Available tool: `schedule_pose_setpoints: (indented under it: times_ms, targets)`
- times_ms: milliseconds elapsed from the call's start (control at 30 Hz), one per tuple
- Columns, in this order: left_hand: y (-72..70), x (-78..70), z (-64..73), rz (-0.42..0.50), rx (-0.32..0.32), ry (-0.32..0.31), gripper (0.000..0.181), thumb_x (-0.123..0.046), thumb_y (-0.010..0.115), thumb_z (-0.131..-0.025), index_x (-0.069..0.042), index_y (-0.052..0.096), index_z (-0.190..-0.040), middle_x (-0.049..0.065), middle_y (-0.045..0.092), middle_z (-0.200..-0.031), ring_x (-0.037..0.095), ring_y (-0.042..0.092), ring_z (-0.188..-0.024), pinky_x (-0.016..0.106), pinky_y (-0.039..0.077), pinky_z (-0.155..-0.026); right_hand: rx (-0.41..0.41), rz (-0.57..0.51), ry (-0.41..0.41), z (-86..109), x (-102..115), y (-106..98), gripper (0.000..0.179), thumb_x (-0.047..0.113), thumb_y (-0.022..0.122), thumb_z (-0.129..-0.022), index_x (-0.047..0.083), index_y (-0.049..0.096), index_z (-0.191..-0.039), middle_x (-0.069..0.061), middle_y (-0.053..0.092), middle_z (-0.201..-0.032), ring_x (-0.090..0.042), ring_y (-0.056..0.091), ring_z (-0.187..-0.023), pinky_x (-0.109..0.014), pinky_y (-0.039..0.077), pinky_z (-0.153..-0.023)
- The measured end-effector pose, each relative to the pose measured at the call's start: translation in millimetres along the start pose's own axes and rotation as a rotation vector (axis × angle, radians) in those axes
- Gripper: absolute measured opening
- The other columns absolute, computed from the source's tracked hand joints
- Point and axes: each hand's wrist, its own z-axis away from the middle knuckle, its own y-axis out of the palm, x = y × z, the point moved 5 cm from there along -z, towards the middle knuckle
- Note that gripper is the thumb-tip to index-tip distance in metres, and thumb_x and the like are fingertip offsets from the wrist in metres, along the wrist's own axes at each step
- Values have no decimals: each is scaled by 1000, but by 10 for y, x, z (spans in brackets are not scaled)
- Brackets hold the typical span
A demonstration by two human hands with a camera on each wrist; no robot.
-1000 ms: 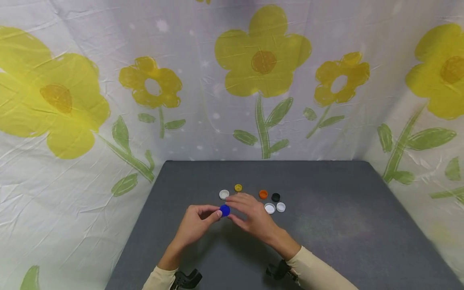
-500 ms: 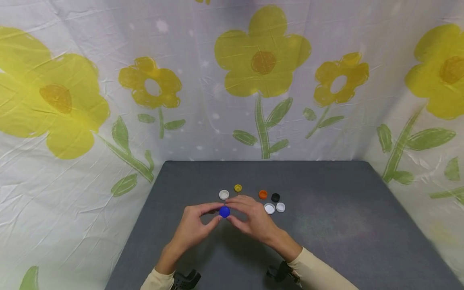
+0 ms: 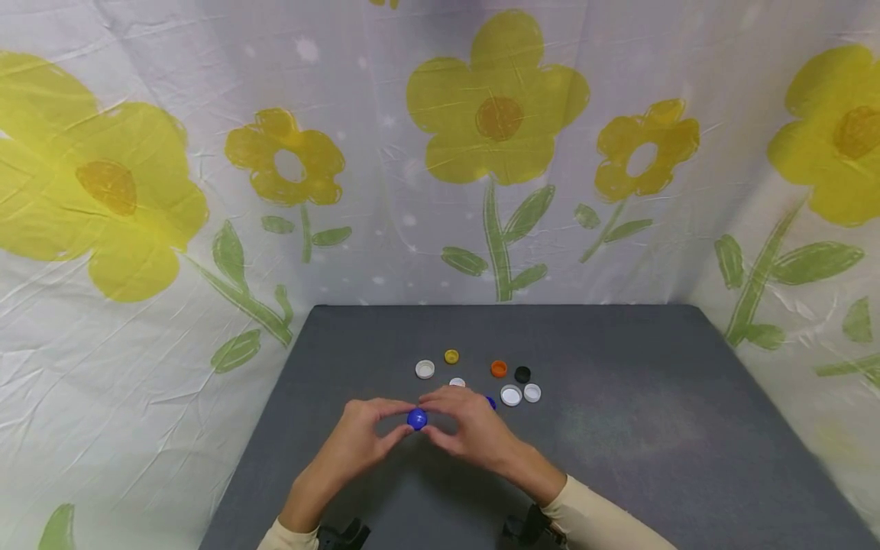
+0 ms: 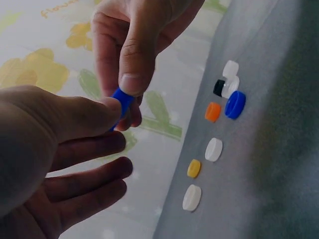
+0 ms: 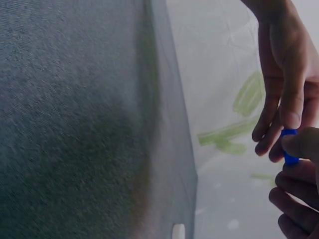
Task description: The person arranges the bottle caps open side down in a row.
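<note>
A blue bottle cap (image 3: 417, 418) is held up over the table between both hands. My left hand (image 3: 360, 435) pinches its left side between thumb and index finger. From the right side, my right hand (image 3: 474, 428) pinches the same cap. In the left wrist view both thumbs press on the cap (image 4: 122, 99), hiding much of it. The right wrist view has only a strip of the blue cap (image 5: 290, 160) showing between the fingers. Just beyond the right hand lie a white cap (image 3: 457, 382) and a second blue cap (image 3: 491, 402), each partly covered by it.
On the grey table (image 3: 619, 458) lie a white cap (image 3: 425, 370), a yellow cap (image 3: 451, 357), an orange cap (image 3: 499, 369), a black cap (image 3: 522, 374) and two more white caps (image 3: 511, 395). A flowered cloth (image 3: 385, 252) hangs behind the table.
Both hands have drawn slightly nearer to the body with the blue cap, which has changed its tilt. A white cap and another blue cap have come into sight behind the right hand.
</note>
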Motion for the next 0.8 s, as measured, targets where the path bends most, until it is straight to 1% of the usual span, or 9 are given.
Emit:
schedule_pose_setpoints:
  times_ms: [133,233,300,467,667,800]
  targets:
    - [46,45,49,-41,77,-20,24,-17,84,-81,-12,79,-104,0,78,-100,16,75,-95,36,59,-83,67,17,7,34,13,112,29,24,79,-86,13,76,-112,0,74,-114,-14,68,-110,-34,53,-97]
    - [96,83,86,-67,132,-22,22,-19,84,-81,-13,79,-102,-2,78,-98,14,74,-93,36,59,-82,103,54,-5,60,28,203,28,24,79,-85,13,76,-111,0,74,-114,-15,68,-109,-33,52,-97]
    - [134,106,111,-88,156,-12,21,-19,85,-81,-13,80,-100,-2,78,-96,14,74,-90,35,59,-80,126,75,-5,76,38,258,27,24,79,-85,13,76,-110,1,74,-113,-15,68,-109,-32,52,-96]
    - [221,145,167,-128,200,5,19,-17,85,-80,-12,80,-98,-3,78,-92,13,74,-85,35,58,-77,177,113,4,116,48,387,26,25,78,-85,14,77,-108,3,74,-111,-14,68,-107,-32,51,-97]
    - [295,184,247,-127,250,-17,17,-16,84,-81,-11,80,-96,-1,78,-90,15,73,-83,35,57,-75,227,135,-1,169,60,529,24,26,77,-84,15,78,-106,5,75,-109,-12,68,-104,-30,52,-95]
    - [365,220,307,-148,270,-24,17,-16,84,-80,-12,80,-96,-1,78,-89,16,73,-82,35,57,-73,237,151,-23,203,70,616,21,25,77,-83,15,78,-102,5,75,-106,-10,68,-100,-27,52,-92]
